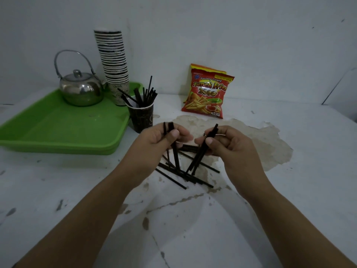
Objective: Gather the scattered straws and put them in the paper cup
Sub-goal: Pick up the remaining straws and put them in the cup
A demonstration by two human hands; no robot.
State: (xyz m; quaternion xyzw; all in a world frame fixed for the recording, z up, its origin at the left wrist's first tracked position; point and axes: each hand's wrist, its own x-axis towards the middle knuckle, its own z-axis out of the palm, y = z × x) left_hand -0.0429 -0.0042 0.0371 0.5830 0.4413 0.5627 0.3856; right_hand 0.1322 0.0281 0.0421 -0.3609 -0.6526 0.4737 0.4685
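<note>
Worn white table (pixel 289 190); green tray (pixel 58 128) far left, carrying steel kettle (pixel 81 89) and cup stack (pixel 113 57); snack packet (pixel 207 93) against the wall; paper cup (pixel 142 118) beside the tray, straws standing inside; left hand (pixel 162 140) and right hand (pixel 229 144), fingers curled, each pinching several black straws; loose straws (pixel 183 173) scattered beneath both.

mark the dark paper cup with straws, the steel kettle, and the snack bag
dark paper cup holding black straws (pixel 142 118): head view, on its front wall.
shiny steel kettle (pixel 81 91): head view, on its round body.
red French Fries snack bag (pixel 207 96): head view, on its printed front.
</note>
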